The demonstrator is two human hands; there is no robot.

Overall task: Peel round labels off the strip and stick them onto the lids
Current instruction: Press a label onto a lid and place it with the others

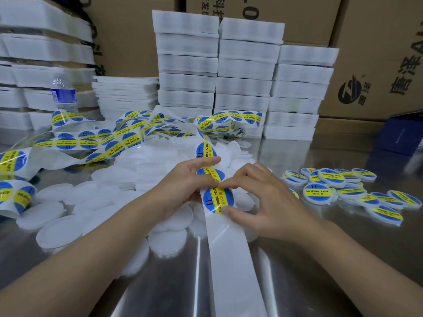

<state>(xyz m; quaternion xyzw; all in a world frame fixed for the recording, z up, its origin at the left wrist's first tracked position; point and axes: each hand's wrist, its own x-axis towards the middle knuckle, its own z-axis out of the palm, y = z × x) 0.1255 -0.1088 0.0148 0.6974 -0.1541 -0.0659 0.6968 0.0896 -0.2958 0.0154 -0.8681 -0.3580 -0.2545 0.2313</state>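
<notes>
Strip (229, 248) was laid with its long axis near-to-far: bare white backing ran from the bottom edge of the view up over the table (343, 259) to the hands, then on toward the pile behind. It leaned slightly left going away from the person. Printed side faced up, and the yellow text band on each label ran along the strip's length.

First label (218, 200) on the strip sat right at the hands, at the end of the bare backing.

Left hand (183, 181): fingers were curled round the strip from its left edge, with the index finger laid straight across the front between two labels further up. Strip was gripped.

Right hand (258, 202): index fingertip was set on the far edge of the label and the thumb on its near edge, so the label was pinched between them. Other fingers were loosely bent and held nothing.

Plain white lids (50, 218) were heaped under and left of the hands, some partly hidden by the strip and forearms. Labelled lids (332, 179) lay in a loose group to the right, well apart from the plain ones. Loose loops of strip (91, 140) were tangled at the far left. Foam stacks (247, 76), a water bottle (63, 92), a blue box (400, 136) and cardboard boxes (377, 53) stood behind
</notes>
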